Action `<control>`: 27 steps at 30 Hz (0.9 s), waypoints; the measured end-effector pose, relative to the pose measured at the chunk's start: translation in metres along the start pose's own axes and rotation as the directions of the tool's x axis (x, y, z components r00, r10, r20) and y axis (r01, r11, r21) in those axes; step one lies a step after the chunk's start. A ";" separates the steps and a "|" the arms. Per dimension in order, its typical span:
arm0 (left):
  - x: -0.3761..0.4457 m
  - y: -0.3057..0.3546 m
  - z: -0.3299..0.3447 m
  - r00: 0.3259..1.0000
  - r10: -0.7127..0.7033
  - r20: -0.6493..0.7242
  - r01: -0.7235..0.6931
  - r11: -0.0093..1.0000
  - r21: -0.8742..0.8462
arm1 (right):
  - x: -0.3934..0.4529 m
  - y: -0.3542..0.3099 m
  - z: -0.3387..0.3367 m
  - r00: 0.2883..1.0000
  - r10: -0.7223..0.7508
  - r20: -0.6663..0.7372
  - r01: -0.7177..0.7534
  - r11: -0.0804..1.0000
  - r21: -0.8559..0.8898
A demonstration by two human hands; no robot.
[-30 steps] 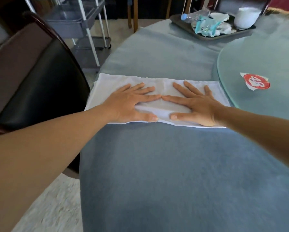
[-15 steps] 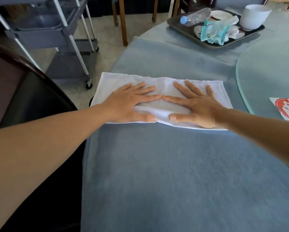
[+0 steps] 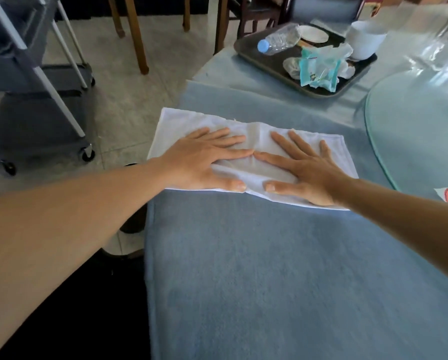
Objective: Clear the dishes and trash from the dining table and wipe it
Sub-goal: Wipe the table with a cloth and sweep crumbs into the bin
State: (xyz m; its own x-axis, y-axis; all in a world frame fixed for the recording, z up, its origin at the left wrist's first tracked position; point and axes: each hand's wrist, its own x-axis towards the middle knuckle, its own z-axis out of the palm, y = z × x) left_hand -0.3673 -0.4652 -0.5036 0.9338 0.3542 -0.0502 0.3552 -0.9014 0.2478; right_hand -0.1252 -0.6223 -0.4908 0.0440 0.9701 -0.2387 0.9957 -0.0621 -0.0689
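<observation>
Dining room: clothed table [image 3: 282, 268], glass turntable [image 3: 412, 120], wooden chairs [image 3: 137, 35].

White cloth [image 3: 191, 120] on blue tablecloth [image 3: 269, 268]; black tray [image 3: 249, 46] (bottle cap [image 3: 263, 45] light blue).

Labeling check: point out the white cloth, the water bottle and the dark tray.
white cloth [image 3: 181, 126]: head view, bare far-left part.
water bottle [image 3: 280, 41]: head view, clear body.
dark tray [image 3: 267, 64]: head view, near-left rim.
</observation>
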 end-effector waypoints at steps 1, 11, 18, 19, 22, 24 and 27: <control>0.006 -0.007 -0.002 1.000 0.024 -0.002 -0.024 1.000 0.001 | 0.003 0.000 -0.001 1.000 0.017 -0.006 -0.017 1.000 -0.001; 0.050 -0.048 -0.009 0.992 0.126 0.000 -0.126 0.992 0.027 | 0.034 0.009 -0.007 0.994 0.106 -0.012 -0.106 0.994 -0.039; 0.063 -0.057 -0.010 0.988 0.155 -0.027 -0.155 0.988 0.019 | 0.041 0.008 -0.012 0.988 0.154 -0.015 -0.155 0.985 -0.071; 0.062 -0.057 -0.009 0.988 0.151 -0.033 -0.150 0.988 0.020 | 0.042 0.007 -0.011 0.989 0.150 -0.021 -0.151 0.985 -0.080; 0.062 -0.056 -0.008 0.987 0.160 -0.026 -0.159 0.987 0.010 | 0.041 0.002 -0.015 0.986 0.166 -0.008 -0.166 0.979 -0.119; 0.060 -0.056 -0.011 0.985 0.174 -0.016 -0.174 0.985 -0.004 | 0.040 -0.004 -0.020 0.980 0.197 0.038 -0.191 0.975 -0.116; 0.060 -0.058 -0.010 0.984 0.174 -0.038 -0.175 0.984 -0.022 | 0.039 -0.006 -0.018 0.972 0.232 0.042 -0.228 0.969 -0.091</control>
State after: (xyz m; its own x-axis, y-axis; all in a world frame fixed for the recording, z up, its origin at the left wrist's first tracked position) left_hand -0.3318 -0.3895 -0.5114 0.9792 0.2007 0.0305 0.1849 -0.9437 0.2743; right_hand -0.1282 -0.5800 -0.4818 0.2705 0.9184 -0.2887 0.9627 -0.2598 0.0755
